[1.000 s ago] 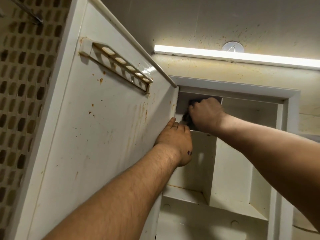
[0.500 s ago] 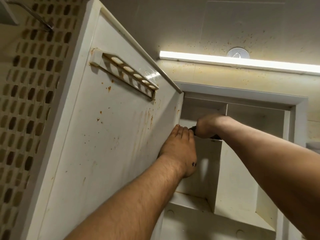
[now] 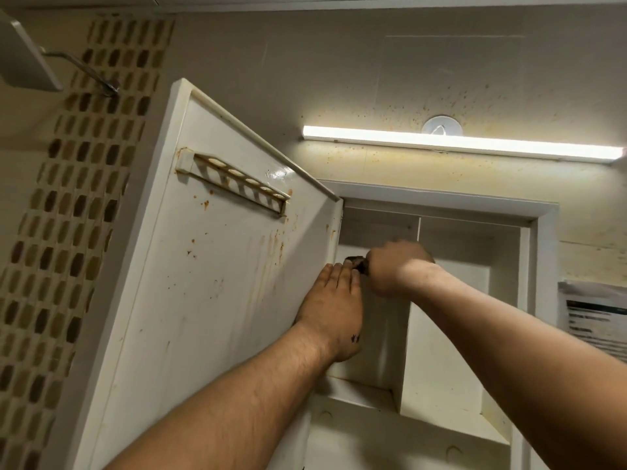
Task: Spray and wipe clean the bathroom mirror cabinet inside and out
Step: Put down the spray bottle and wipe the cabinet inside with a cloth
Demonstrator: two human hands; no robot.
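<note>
Left hand (image 3: pixel 334 308): flat, fingers spread, pressed on the hinge-side edge of the open door (image 3: pixel 217 283); steadies it, holds nothing. Door inner face streaked with rust-coloured spots, worst below the slotted rack (image 3: pixel 234 183).

Right hand (image 3: pixel 393 266): fisted around a dark cloth (image 3: pixel 356 262), only a scrap visible, at the upper left compartment of the mirror cabinet (image 3: pixel 441 300) near the hinge.

Step judged: wiping interior, top left. Next calls for working down the divider and shelves, then the stained door. Strip light (image 3: pixel 458 144) beyond.
</note>
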